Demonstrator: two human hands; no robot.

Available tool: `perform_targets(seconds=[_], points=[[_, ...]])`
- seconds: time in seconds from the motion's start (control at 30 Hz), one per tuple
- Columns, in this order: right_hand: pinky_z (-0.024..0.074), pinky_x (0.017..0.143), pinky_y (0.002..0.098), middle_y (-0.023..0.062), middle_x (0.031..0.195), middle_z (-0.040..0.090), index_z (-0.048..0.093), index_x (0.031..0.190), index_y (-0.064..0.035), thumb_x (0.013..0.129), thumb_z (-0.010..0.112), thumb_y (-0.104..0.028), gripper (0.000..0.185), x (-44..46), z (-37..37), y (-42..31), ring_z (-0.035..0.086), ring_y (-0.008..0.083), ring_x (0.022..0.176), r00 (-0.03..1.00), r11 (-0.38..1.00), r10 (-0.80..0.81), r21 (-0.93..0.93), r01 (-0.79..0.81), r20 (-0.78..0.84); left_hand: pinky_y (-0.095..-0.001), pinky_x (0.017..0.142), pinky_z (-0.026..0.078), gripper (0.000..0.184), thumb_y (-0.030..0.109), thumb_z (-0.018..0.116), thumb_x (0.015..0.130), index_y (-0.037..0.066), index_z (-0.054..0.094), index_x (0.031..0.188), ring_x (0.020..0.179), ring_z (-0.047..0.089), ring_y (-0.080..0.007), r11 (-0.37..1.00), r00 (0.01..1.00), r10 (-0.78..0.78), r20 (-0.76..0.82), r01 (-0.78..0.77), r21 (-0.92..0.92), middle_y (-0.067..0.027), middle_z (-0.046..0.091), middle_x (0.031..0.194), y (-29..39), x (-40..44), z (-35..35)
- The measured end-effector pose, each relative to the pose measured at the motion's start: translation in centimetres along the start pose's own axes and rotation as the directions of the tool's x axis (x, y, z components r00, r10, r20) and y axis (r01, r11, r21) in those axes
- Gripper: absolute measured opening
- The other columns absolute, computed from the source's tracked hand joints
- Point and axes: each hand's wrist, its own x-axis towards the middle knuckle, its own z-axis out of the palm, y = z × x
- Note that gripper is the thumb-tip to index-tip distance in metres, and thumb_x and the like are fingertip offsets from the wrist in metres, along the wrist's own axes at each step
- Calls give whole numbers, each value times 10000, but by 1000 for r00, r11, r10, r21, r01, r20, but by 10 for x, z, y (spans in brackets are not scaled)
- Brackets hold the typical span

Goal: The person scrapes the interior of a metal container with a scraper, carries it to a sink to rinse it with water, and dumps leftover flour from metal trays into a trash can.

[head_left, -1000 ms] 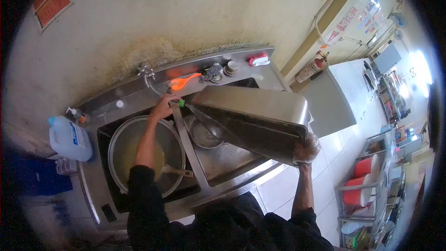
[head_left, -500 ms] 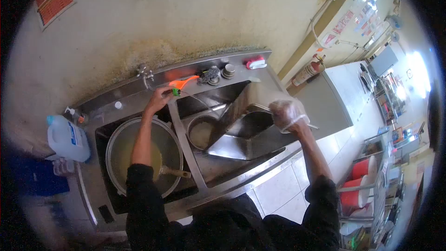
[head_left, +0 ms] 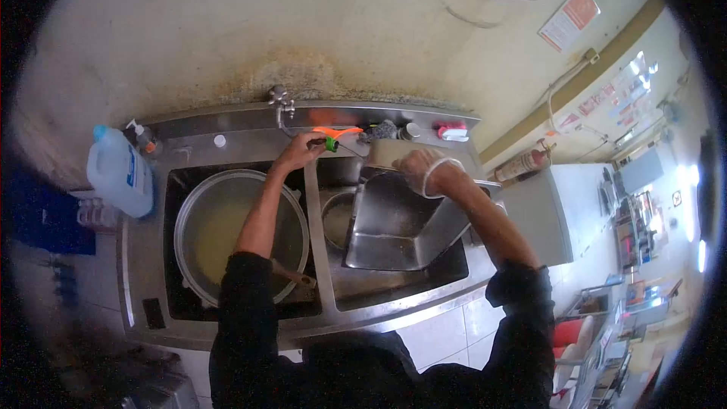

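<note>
My left hand (head_left: 301, 151) is closed on the hose with a green end (head_left: 332, 144), above the divider between the two basins. My right hand (head_left: 425, 170), in a clear plastic glove, grips the upper rim of a deep steel pan (head_left: 387, 247). The pan is tilted in the right basin with its opening towards me. Partly behind it is a round pot (head_left: 338, 220). The left basin holds a large round pot (head_left: 219, 239) with yellowish liquid and a wooden-handled tool (head_left: 294, 276).
Along the back ledge are a faucet (head_left: 281, 103), an orange utensil (head_left: 347, 131), a dark scrubber (head_left: 384, 130) and a red and white brush (head_left: 453, 132). A plastic jug (head_left: 121, 171) and a pump bottle (head_left: 145, 138) stand at the left. A fire extinguisher (head_left: 522, 163) is at the right.
The steel pan has turned from lying across the basin to standing tilted, its opening facing me. My right hand has moved from its far right end to the upper rim. The view has shifted.
</note>
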Motion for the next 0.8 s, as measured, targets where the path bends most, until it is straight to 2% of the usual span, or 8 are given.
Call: perform_targets(seconds=[0.03,0.1,0.23,0.47,0.53,0.6,0.73,0.8], points=[[487,697,443,198,790,628,631,928,-57,709,537,-28,240,11,2,0,623,363,777,1000,1000,-23,5,23,8,-349,919,430,317,216,636,855,50,619,1125,1026,579,-194,1000,1000,-3,-11,3,0,-101,636,1121,-6,1,2],[487,712,442,197,801,631,630,936,-62,708,542,-34,246,28,2,0,623,362,792,998,997,-68,-21,68,20,-300,762,468,260,129,630,848,9,619,1078,837,592,-150,988,987,146,-61,-148,-36,-81,638,901,-16,2,7],[486,743,441,192,827,638,631,951,-79,707,553,-50,257,45,-12,-11,622,359,831,990,994,-59,-80,69,129,-301,761,475,244,126,633,843,22,627,1064,832,602,-168,986,987,146,-64,-150,-70,-93,637,901,-23,0,9],[509,733,428,162,911,642,611,962,-90,768,543,-103,206,28,-12,-9,630,344,880,992,992,-83,-90,92,97,-365,807,486,238,162,643,796,61,663,1011,906,635,-276,974,983,181,-14,-178,137,-124,667,945,-48,-6,29],[506,707,436,156,862,633,612,936,-97,739,564,-110,204,14,-5,-1,630,339,833,998,994,-62,-89,60,-21,-372,819,483,249,167,649,776,72,669,1005,917,633,-285,976,989,151,-5,-148,159,-123,673,940,-49,-15,32],[499,666,425,131,811,619,604,886,-99,714,574,-103,175,-5,9,11,622,316,768,990,991,-84,-118,70,-114,-372,829,477,264,137,654,740,83,675,998,917,631,-286,908,974,151,171,-205,365,-115,680,913,-44,-24,28],[487,606,418,95,747,594,600,831,-102,689,603,-124,143,-37,8,14,607,299,697,939,983,-180,-99,158,-292,-365,832,473,259,97,644,739,82,675,995,946,624,-270,946,983,108,146,-147,288,-108,683,894,-60,-21,34],[483,597,418,93,715,575,597,819,-94,688,618,-146,142,-48,14,17,596,306,690,931,985,-172,-69,158,-322,-413,874,466,296,112,678,757,53,646,1046,970,620,-264,959,966,259,11,-259,117,-131,655,1035,-62,-8,32]])
